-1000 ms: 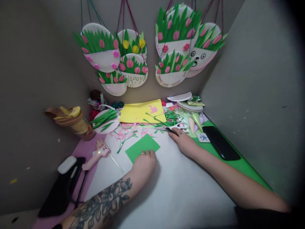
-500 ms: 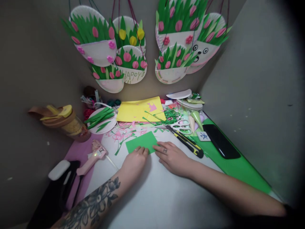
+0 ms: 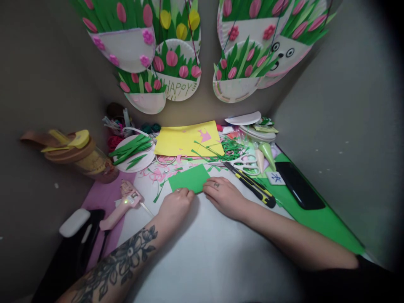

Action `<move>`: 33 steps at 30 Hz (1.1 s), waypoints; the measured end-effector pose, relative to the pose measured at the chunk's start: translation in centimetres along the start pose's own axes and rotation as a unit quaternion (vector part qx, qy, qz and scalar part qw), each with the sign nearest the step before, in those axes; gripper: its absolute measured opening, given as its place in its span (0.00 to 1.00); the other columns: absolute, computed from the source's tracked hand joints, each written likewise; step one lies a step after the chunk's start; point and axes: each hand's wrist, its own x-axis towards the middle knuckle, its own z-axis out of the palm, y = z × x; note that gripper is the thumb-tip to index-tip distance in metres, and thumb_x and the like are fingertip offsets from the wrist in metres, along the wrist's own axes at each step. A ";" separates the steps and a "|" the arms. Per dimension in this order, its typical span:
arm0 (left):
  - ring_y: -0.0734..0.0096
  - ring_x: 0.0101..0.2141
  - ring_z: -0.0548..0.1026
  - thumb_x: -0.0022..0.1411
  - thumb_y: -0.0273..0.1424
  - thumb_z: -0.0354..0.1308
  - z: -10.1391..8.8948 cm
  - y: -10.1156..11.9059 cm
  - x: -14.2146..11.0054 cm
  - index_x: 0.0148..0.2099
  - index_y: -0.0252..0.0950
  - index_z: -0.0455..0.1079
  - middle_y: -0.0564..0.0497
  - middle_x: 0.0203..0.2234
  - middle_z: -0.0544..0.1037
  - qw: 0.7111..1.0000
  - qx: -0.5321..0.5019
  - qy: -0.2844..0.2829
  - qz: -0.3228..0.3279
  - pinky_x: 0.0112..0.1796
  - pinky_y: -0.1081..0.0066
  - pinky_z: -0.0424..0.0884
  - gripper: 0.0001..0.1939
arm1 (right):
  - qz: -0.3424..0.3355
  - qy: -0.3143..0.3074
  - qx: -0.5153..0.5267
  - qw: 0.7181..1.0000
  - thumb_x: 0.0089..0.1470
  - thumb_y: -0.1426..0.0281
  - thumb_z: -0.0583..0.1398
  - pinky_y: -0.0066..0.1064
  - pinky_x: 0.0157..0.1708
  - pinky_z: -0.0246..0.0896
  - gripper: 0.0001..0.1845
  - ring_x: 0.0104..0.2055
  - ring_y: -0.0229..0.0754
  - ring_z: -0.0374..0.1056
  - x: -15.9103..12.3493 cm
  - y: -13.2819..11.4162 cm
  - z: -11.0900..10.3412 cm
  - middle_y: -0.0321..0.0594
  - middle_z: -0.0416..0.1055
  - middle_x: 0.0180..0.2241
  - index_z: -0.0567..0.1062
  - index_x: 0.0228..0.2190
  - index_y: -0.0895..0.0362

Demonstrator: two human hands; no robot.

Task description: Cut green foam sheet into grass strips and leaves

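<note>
A person's left hand (image 3: 176, 207) and right hand (image 3: 226, 198) pinched the lower edge of green paper (image 3: 190, 177) at the frame's center.

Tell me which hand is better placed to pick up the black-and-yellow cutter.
Probably the right hand: it touches the green paper on the side nearer the cutter. The left hand lies farther off, at the paper's near edge.
</note>
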 end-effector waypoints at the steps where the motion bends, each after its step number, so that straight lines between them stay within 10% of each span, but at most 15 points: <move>1: 0.61 0.40 0.72 0.64 0.24 0.49 0.1 -0.1 0.0 0.43 0.33 0.67 0.45 0.38 0.74 1.000 0.000 0.000 0.000 0.40 0.65 0.70 0.08 | 0.000 -0.002 -0.011 1.000 0.59 0.73 0.54 0.37 0.43 0.56 0.09 0.44 0.46 0.63 0.3 0.0 0.3 0.45 0.74 0.37 0.75 0.36 0.57; 15: 0.62 0.39 0.72 0.67 0.30 0.47 1.3 -1.1 0.2 0.38 0.36 0.71 0.48 0.33 0.74 0.997 0.002 0.078 -0.017 0.38 0.67 0.67 0.11 | 0.035 0.027 0.012 0.999 0.59 0.71 0.55 0.33 0.37 0.54 0.09 0.36 0.43 0.61 1.3 0.1 2.1 0.42 0.70 0.29 0.74 0.30 0.57; 33: 0.65 0.38 0.74 0.65 0.32 0.47 1.3 -3.2 0.4 0.37 0.37 0.73 0.48 0.34 0.78 0.985 -0.132 0.061 -0.088 0.36 0.71 0.65 0.13 | 0.112 -0.103 0.032 0.988 0.59 0.71 0.54 0.30 0.38 0.54 0.09 0.38 0.43 0.64 1.8 2.4 0.4 0.42 0.71 0.33 0.73 0.30 0.58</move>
